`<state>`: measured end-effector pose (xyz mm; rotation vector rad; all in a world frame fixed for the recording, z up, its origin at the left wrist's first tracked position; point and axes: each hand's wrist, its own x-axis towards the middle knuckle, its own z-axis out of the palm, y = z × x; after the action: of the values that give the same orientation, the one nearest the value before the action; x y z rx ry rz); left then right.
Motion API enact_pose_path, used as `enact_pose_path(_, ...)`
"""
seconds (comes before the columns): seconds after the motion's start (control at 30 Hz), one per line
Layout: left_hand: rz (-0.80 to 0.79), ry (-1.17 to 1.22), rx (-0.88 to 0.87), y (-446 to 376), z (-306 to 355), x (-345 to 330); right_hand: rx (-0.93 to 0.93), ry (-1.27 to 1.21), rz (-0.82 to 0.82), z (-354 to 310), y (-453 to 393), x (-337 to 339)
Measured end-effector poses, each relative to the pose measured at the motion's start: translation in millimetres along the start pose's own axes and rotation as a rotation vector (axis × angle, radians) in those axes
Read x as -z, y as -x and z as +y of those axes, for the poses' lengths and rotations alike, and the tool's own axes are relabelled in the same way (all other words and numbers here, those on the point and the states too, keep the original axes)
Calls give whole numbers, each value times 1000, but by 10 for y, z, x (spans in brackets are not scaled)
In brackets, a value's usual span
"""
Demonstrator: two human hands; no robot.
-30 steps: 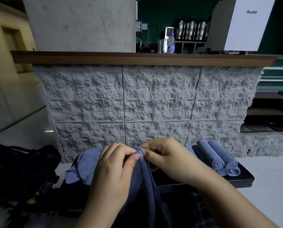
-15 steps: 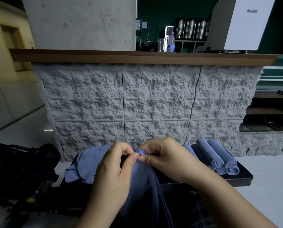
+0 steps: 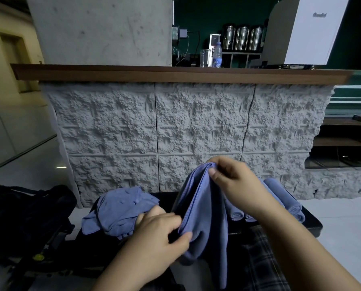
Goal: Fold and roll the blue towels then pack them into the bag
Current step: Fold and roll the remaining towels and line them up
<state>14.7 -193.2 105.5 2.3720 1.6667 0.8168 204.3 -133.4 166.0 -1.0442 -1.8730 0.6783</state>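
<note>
A blue towel (image 3: 204,211) hangs doubled in front of me. My right hand (image 3: 234,181) pinches its top corners at chest height. Lower down, my left hand (image 3: 160,234) grips the towel's hanging left edge between thumb and fingers. A loose heap of unfolded blue towels (image 3: 120,211) lies on the dark low table (image 3: 309,225) to the left. Several rolled blue towels (image 3: 290,202) lie side by side at the table's right, partly hidden by my right forearm. The black bag (image 3: 28,215) sits on the floor at the far left.
A rough grey stone counter front (image 3: 175,131) with a wooden top rises just behind the table. Pale floor (image 3: 343,219) spreads to the right and left. Plaid fabric (image 3: 259,259) covers my lap below the table edge.
My hands, pinching one towel corner together before, have parted. The right hand lifted the top up and to the right. The left hand slid down the towel's edge.
</note>
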Motion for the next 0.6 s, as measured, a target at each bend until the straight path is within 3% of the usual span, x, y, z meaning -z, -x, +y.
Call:
enact_pose_path(0.07,3,-129,-36,-32,-36,9,-48,38,29,60,-23,70)
enact_pose_path(0.17,228,-232,-117,-73,-180,86,-108,181,102,194,-33,131)
enact_pose_path(0.37,414,20,-242,-147,-81,146,-174,222,124,240,-4,110)
enact_pose_path(0.6,345,-133,-193,-277,-299,287,-167,276,249,266,-13,127)
